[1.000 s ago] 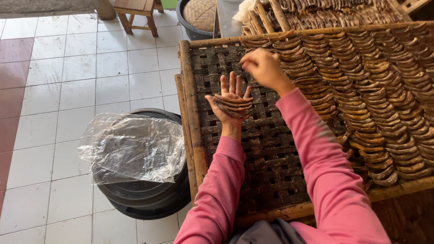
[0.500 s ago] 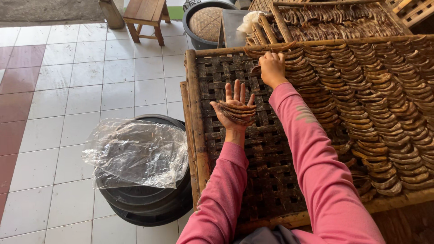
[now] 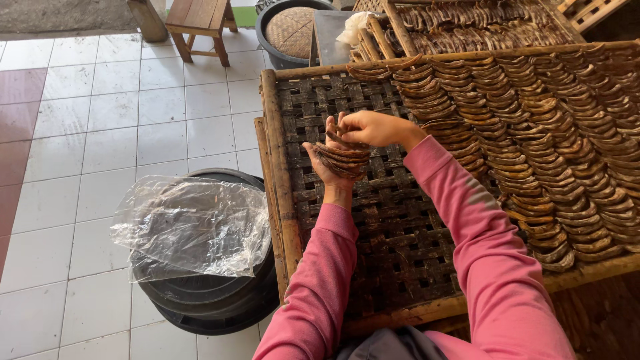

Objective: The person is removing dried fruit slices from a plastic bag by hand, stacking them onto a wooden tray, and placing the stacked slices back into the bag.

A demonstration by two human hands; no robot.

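One head camera is looking steeply down from close above the woven bamboo tray (image 3: pixel 373 267), facing forward; the tiled floor (image 3: pixel 100 133) is lying on the left.

A black tub (image 3: pixel 207 303) stands on the white tiled floor (image 3: pixel 87 120), touching the tray's left edge, with a crumpled clear plastic sheet (image 3: pixel 190 223) draped over its top. At the far edge of the floor stands a wooden stool (image 3: pixel 199 20). Just right of it sits a dark round basin (image 3: pixel 270 30) holding a woven lid (image 3: pixel 293 30). A reddish strip of tiles (image 3: pixel 17 133) runs down the floor's left edge.
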